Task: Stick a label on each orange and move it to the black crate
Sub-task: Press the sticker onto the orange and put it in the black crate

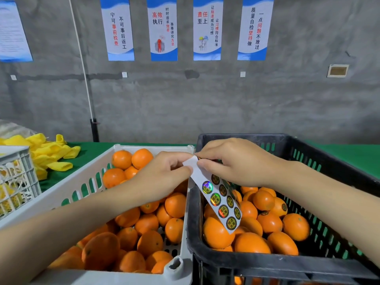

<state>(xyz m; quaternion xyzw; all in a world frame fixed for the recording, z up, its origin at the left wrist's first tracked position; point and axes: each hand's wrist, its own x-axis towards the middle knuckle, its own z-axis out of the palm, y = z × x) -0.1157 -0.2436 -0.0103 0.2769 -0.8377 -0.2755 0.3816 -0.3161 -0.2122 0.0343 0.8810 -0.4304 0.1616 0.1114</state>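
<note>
Hanging from left hand [164, 171] and right hand [236, 161] fingers [205, 163] is the label sheet [218, 200].

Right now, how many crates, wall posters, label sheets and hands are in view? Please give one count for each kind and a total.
Crates: 3 (white crate, black crate, pale crate at far left)
Wall posters: 5 (four tall posters, one cut-off poster at left edge)
Sheets: 1 (label sheet)
Hands: 2 (left hand, right hand)
Total: 11
</note>
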